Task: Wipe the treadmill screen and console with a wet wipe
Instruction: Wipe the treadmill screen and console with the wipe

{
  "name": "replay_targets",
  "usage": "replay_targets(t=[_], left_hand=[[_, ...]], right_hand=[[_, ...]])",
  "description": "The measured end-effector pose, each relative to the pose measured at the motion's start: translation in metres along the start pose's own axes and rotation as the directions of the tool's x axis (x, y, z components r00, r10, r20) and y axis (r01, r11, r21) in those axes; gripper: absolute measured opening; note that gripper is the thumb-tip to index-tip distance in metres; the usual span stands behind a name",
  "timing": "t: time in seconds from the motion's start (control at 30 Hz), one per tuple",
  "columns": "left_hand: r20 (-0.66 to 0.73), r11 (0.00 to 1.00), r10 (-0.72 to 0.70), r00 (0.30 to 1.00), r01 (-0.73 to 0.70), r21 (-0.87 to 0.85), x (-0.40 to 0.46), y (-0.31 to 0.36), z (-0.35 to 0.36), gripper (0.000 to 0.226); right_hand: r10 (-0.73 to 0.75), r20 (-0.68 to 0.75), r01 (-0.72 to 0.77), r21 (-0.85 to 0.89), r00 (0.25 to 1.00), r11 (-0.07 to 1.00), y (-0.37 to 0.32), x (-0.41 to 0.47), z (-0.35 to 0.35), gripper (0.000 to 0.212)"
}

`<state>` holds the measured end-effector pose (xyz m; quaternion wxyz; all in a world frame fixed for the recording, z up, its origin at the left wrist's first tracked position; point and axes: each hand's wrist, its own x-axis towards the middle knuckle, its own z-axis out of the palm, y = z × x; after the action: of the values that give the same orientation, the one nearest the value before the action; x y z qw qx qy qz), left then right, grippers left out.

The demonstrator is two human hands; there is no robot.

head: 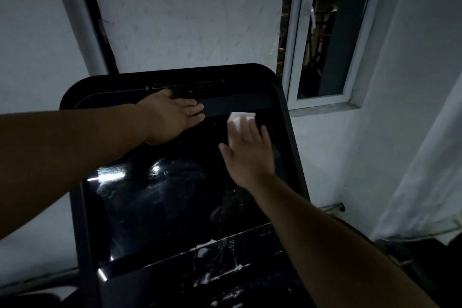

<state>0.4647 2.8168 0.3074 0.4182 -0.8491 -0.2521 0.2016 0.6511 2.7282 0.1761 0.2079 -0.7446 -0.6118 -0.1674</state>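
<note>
The wet wipe (241,119) sits near the treadmill screen's (162,207) upper right corner — your right hand (246,151) presses it flat, fingers spread. Your left hand (172,116) lies open-palmed on the console's (250,77) top bezel — holding nothing.

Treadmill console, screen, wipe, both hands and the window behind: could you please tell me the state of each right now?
Screen: dark, glossy, smeared with streaks.
Console: white residue along its lower panel, not yet clean.
Wipe: white, pressed flat against the screen's upper right.
Right hand: fingers spread, flat on the wipe.
Left hand: open, resting flat on the console's top.
Window: dark outside; whether shut is unclear.
</note>
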Motion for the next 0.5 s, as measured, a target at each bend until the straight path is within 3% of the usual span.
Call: replay_targets(t=[0.13,0.2,0.33,0.5], left_hand=[[-0.003,0.999,-0.015,1.000,0.015,-0.029,0.000,0.000,-0.001,0.070],[0.003,0.999,-0.027,1.000,0.027,-0.046,-0.001,0.000,0.001,0.070],[-0.021,0.997,-0.034,0.999,0.032,-0.072,-0.001,0.002,0.003,0.066],[-0.036,0.996,-0.035,0.999,0.031,-0.088,0.002,0.000,0.004,0.066]], right_hand=[[-0.262,-0.007,0.262,0.012,0.965,0.965,-0.030,-0.007,0.007,0.065],[-0.210,0.001,0.210,-0.036,0.978,0.977,-0.009,-0.002,0.002,0.064],[0.055,0.018,-0.053,-0.060,0.998,0.997,0.032,-0.002,-0.005,0.064],[-0.147,0.036,0.148,-0.033,0.988,0.988,0.015,-0.016,0.001,0.073]])
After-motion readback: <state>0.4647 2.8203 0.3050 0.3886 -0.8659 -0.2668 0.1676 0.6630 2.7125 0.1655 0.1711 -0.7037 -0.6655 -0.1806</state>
